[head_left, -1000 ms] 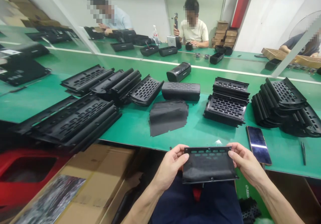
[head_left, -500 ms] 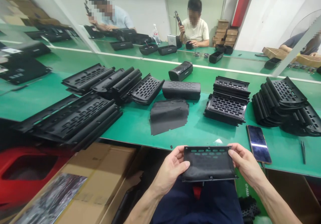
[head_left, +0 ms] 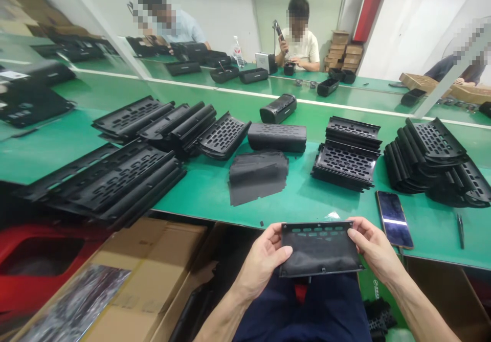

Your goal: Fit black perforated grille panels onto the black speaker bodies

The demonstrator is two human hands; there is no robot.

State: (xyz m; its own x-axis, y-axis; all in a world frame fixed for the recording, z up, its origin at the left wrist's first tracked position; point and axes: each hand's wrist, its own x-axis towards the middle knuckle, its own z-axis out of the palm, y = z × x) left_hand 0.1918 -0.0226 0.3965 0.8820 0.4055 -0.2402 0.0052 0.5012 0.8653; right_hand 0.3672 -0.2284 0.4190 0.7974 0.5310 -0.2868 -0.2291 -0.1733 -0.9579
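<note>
"Green, smooth-topped workbench (head_left: 205, 196), spanning the frame; black, slotted plastic panels (head_left: 118, 178) piled at left. What have we in hand?"

"One shallow, black, slotted plastic tray-like panel (head_left: 333, 224), lower centre of the frame, held at the bench's near edge; one thin, dark sheet (head_left: 320, 255) over most of its upturned face."

"Its lie, and our grip?"

"Long axis left to right across the frame, one short end to each hand. We have our left hand (head_left: 264, 257) closed on the left end, thumb over the face; our right hand (head_left: 374, 242) pinches the upper right corner. Fingers beneath: partly hidden from us."

"Which hand is nearer the loose sheets?"

"Left. We list one fanned pile of dark grey, flexible sheets (head_left: 259, 176), centre of the frame, above and left of the panel. Beside our right hand, apart: one flat, dark-screened phone (head_left: 395, 222)."
</note>
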